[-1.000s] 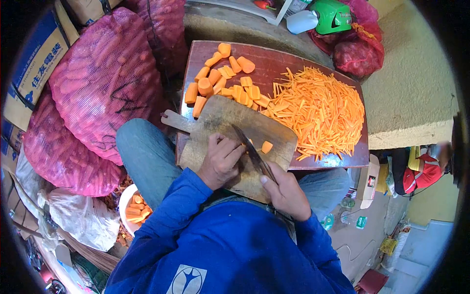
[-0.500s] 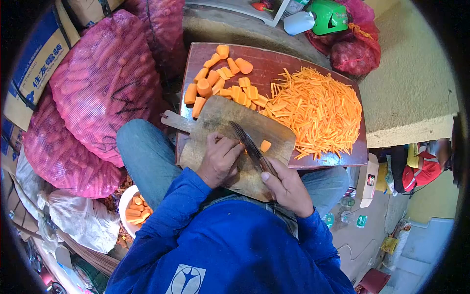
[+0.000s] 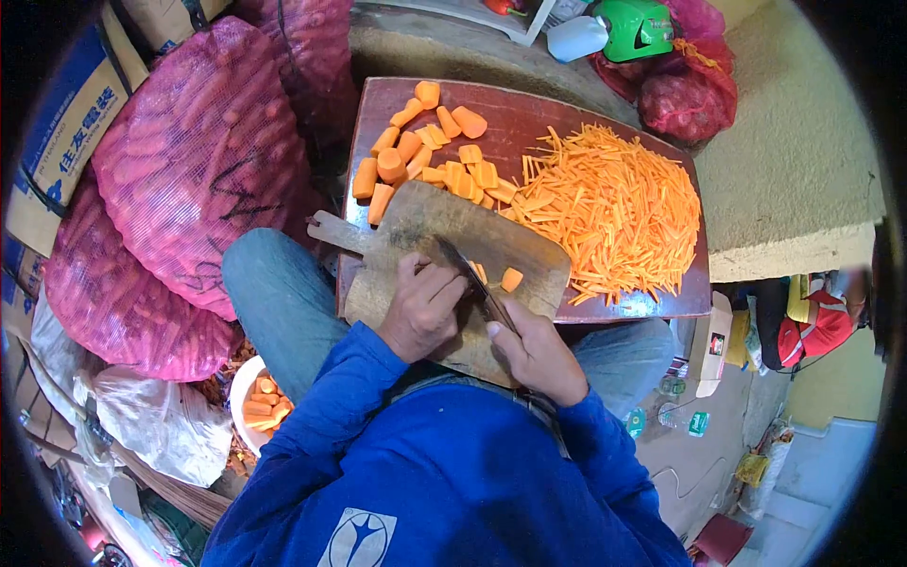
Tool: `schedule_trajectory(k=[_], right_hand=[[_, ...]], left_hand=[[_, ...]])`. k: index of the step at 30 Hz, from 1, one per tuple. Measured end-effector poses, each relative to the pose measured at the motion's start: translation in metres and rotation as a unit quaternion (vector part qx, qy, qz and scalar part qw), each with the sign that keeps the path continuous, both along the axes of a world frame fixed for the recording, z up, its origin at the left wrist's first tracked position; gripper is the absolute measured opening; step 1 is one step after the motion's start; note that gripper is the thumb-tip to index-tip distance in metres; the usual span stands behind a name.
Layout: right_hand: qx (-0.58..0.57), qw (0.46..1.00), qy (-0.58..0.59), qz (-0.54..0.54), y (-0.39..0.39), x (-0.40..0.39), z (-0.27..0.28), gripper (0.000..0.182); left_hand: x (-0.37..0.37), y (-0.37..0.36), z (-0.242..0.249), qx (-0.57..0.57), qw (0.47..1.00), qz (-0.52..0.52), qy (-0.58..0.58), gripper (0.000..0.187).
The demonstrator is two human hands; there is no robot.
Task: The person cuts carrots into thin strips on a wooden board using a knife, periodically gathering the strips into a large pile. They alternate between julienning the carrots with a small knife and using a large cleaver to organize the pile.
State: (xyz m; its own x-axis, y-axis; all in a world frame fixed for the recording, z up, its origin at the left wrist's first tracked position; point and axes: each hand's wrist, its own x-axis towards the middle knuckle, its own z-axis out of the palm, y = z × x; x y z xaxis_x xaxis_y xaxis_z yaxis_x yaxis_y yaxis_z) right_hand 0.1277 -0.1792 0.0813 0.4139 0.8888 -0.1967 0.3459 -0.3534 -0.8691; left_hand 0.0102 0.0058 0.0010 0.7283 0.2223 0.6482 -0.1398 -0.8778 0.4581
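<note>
My left hand is closed, its fingertips curled down on the wooden cutting board, pinching a carrot piece that the fingers hide almost wholly. In my right hand is the handle of a dark-bladed knife; its blade slants up and left, right beside the left fingertips. A thin carrot slice lies against the blade's right side, and a small carrot chunk rests farther right on the board. The board lies across my lap, its far edge over the red-brown table.
Beyond the board, carrot chunks sit at left and a large heap of carrot sticks at right. Mesh sacks of carrots stand on the left. A white bucket with peeled carrots is by my left leg.
The knife and my right hand have shifted left and slightly up, toward the left fingertips. A carrot slice now shows on the blade's right side. My left hand has hardly moved.
</note>
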Motion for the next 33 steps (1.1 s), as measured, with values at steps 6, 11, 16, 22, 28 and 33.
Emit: schedule_trajectory(k=[6,11,16,22,28,33], right_hand=[[0.021,1.000,0.003,0.004,-0.003,0.002,0.000,0.042],[0.019,0.998,0.041,-0.039,-0.010,-0.004,0.024,0.041],[0.014,0.997,0.065,-0.026,-0.014,-0.004,0.019,0.042],[0.008,0.997,0.071,-0.023,-0.014,-0.002,0.019,0.043],[0.052,0.994,0.099,-0.014,-0.015,-0.003,0.006,0.039],[0.028,0.997,0.071,-0.019,-0.013,-0.007,0.000,0.035]], left_hand=[[0.000,0.003,0.000,0.004,1.000,-0.002,0.001,0.036],[-0.004,0.003,0.000,0.009,1.000,-0.003,-0.002,0.042],[-0.003,0.005,0.000,0.012,1.000,-0.009,-0.006,0.043],[-0.003,0.005,-0.004,0.013,1.000,-0.012,-0.006,0.047],[-0.003,0.004,-0.006,0.006,1.000,-0.017,-0.008,0.046],[-0.002,0.003,-0.006,0.010,1.000,-0.011,-0.011,0.045]])
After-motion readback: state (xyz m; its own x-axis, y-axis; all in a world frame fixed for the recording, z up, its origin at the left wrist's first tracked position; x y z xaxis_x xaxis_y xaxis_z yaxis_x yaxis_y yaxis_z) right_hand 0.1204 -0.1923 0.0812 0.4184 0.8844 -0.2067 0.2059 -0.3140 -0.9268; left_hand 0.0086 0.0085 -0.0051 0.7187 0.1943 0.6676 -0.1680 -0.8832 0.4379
